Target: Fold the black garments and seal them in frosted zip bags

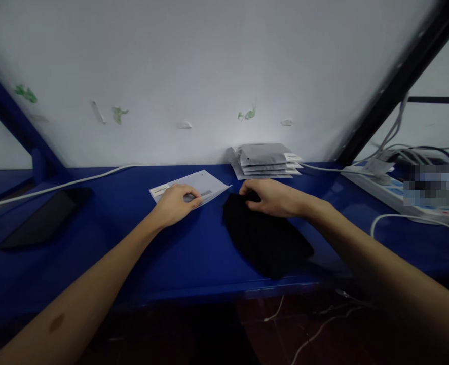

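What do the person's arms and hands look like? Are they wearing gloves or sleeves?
No gloves and no sleeves show. The left hand and right hand are bare, and both forearms are uncovered as far as the picture reaches. No watch, ring or bracelet shows. The left forearm has a small oval mark near the elbow.

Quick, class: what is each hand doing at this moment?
Left hand: fingers curled, resting on the flat grey plastic mailer bag, pinning it down.
Right hand: closed, gripping the far edge of the folded black cloth.
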`<move>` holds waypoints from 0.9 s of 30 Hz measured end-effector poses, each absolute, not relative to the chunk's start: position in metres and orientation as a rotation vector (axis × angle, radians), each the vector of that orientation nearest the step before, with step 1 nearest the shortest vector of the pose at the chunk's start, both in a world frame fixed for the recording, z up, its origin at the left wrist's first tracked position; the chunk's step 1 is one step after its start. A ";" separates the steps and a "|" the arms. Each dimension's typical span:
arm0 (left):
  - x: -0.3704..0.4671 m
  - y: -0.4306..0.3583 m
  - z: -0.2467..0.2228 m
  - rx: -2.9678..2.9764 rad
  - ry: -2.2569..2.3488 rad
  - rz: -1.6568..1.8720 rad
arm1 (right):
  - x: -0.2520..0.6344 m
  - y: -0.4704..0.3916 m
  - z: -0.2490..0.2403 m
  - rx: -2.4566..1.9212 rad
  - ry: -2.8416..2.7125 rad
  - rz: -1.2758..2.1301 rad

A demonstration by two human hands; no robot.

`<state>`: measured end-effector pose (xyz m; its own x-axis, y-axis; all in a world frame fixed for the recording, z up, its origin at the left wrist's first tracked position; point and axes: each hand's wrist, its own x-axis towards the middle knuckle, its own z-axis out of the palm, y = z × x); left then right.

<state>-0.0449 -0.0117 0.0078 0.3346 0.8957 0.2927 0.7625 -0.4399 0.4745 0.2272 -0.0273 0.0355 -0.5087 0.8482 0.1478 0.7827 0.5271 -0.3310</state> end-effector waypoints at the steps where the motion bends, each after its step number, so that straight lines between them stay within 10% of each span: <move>1: -0.044 -0.012 0.008 2.334 1.486 0.766 | 0.218 -0.029 0.040 -1.287 -2.474 0.252; 11: -0.044 -0.015 0.006 2.100 1.591 0.815 | 0.139 -0.022 0.007 -1.020 -2.147 -0.365; 27: -0.045 -0.014 0.012 2.244 1.451 1.260 | 0.137 -0.012 0.010 -0.787 -2.595 0.269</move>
